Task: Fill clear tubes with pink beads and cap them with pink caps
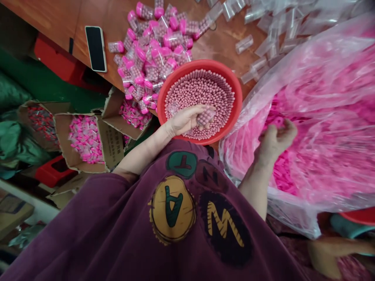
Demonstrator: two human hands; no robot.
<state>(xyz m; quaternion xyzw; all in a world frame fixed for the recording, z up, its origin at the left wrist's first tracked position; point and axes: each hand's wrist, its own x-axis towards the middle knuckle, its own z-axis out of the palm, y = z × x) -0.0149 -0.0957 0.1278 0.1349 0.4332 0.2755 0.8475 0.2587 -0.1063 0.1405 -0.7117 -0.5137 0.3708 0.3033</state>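
Observation:
My left hand is closed around a small clear bottle of pink beads, just above a red bowl. Pink beads fill much of that bowl, and another clear bottle lies on them at the left. Over the opening of a big clear plastic bag, my right hand has its fingers bent and apart, and nothing shows between them. Bright pink plastic pieces, which look like caps, lie in the bag beside this hand.
Behind the bowl are heaped bead-filled bottles with pink caps. Uncapped clear bottles are scattered at the back right. A phone lies on the wooden table. Cardboard boxes stand at left. Another person's arm shows at lower right.

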